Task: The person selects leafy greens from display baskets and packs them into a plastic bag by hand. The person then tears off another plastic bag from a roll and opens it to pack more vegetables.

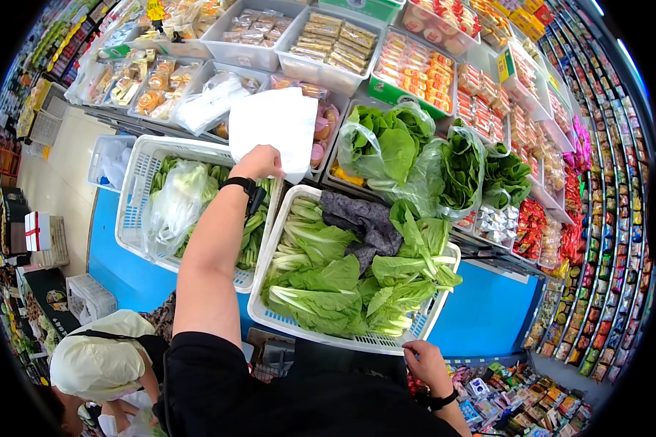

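Note:
My left hand [259, 162], with a black watch at the wrist, pinches the lower edge of a white sheet [273, 127]. Whether the sheet is paper or plastic I cannot tell. My right hand [426, 364] is by the near right rim of a white basket [328, 341]. Its fingers are loosely curled, and nothing shows in them. Leafy greens [328, 280] with pale stalks fill this basket, along with a dark crumpled cloth [364, 226]. Under my left forearm, a second white basket [135, 197] contains green vegetables and a clear plastic bag of greens [178, 204].
Bagged leafy greens [390, 146] stand behind the baskets, beside tubs of packaged snacks [332, 40]. Both baskets rest on a blue surface [481, 306]. A person in a pale top [102, 357] bends down at the lower left. Tall shelves [605, 218] line the right side.

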`<move>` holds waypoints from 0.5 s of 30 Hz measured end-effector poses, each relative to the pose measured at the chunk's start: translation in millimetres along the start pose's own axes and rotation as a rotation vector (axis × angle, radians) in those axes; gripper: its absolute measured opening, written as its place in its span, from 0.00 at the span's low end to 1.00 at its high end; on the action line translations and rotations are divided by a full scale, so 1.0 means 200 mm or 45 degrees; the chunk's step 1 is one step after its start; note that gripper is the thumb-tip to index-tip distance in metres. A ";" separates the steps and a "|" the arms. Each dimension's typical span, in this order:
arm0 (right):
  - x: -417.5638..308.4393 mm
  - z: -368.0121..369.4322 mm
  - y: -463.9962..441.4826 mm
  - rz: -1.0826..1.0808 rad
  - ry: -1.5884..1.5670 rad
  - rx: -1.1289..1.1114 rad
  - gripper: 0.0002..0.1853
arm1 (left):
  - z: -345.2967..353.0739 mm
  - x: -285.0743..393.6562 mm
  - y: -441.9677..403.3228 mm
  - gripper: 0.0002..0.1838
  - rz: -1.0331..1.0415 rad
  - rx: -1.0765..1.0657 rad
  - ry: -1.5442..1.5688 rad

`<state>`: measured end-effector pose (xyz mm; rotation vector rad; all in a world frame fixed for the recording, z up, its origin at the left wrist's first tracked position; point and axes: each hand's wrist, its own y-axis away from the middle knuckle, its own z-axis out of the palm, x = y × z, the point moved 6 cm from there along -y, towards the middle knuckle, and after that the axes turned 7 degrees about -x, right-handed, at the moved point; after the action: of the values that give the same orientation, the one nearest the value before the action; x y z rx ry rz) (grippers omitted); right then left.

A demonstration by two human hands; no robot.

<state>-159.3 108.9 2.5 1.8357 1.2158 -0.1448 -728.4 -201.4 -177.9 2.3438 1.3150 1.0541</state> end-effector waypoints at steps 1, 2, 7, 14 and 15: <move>0.00 0.00 0.00 0.006 0.003 -0.004 0.09 | 0.02 -0.04 -0.05 0.10 0.018 -0.027 -0.008; 0.00 0.00 0.00 0.010 0.004 -0.002 0.09 | 0.01 -0.04 -0.09 0.10 0.023 -0.029 -0.007; 0.00 -0.02 0.01 0.038 0.028 0.011 0.10 | -0.14 0.02 -0.17 0.12 -0.037 0.532 0.021; 0.02 -0.03 0.06 0.126 0.059 0.022 0.10 | -0.13 -0.01 -0.30 0.18 -0.212 0.806 0.136; 0.01 -0.04 0.06 0.171 0.047 0.014 0.10 | -0.13 -0.03 -0.31 0.16 -0.267 0.820 0.123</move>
<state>-150.4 114.6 13.2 1.9304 1.1148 -0.0432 -788.0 -173.7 -195.9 2.5026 2.1400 0.7614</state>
